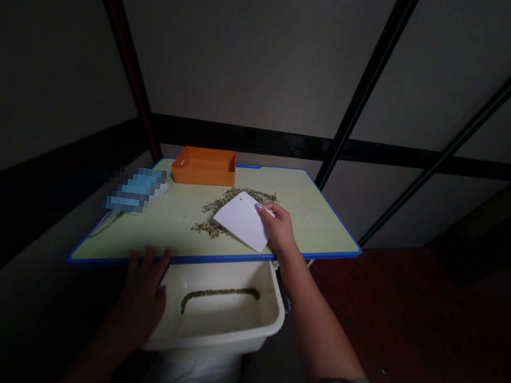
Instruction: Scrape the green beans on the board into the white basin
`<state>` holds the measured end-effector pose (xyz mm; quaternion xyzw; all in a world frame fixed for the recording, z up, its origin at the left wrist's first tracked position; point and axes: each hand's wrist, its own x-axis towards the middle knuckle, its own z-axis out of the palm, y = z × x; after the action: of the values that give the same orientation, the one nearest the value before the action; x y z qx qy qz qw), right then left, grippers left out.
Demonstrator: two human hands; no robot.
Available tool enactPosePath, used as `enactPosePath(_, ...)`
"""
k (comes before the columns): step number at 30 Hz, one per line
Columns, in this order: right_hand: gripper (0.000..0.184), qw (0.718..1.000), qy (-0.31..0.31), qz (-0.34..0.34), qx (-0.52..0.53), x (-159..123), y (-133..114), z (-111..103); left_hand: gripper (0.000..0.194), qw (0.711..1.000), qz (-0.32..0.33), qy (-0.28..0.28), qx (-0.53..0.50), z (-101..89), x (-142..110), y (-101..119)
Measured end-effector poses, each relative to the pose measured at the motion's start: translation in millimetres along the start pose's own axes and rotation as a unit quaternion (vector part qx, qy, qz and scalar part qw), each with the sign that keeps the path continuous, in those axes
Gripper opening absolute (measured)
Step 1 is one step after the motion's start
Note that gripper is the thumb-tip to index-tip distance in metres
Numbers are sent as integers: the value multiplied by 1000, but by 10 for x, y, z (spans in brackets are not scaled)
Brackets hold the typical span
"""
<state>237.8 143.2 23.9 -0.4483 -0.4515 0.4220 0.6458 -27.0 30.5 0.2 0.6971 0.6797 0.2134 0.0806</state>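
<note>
My right hand (280, 229) grips a flat white scraper (246, 220) by its right edge, the thumb on top. The scraper has a small hole near its upper corner and is tilted over the table. Around it, small greenish-brown seeds (255, 195) lie scattered on the pale green table (312, 224). My left hand (143, 293) is in shadow, its fingers apart at the table's front edge, beside the basin's left side. The white basin (260, 330) sits just below that edge, with a curved line of seeds (223, 292) along its far inner side.
An orange tray (203, 175) stands at the back left of the table. Left of it lies a blurred-out blue item (137, 190) with a white cord (105, 222). A blue rim (332, 255) borders the table. Behind rise grey panels (255, 47) with dark strips.
</note>
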Motion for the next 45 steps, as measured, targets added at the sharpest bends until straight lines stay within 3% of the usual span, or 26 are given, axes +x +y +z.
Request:
enactPosePath(11,38,998,-41,45,-11,-15,-19,-1,53,1000,15,0,9,-5,-20,-49)
enactPosePath(17,41,999,-43,11,-23,82,-141,-65,55,1000,7,-25,14,-55,-45,-89)
enactPosePath(23,41,991,-94,0,-100,230,-183,-127,56,1000,16,-5,13,17,-70,-99)
enactPosePath(31,44,991,-85,6,-104,231,-110,-162,58,1000,25,-1,15,43,-84,-108)
enactPosePath(38,43,989,-63,18,-135,207,-103,-253,66,995,-26,-42,83,-42,-112,5)
enactPosePath(45,40,987,-55,14,-153,200,-79,-330,68,993,43,-39,102,-3,-87,-98)
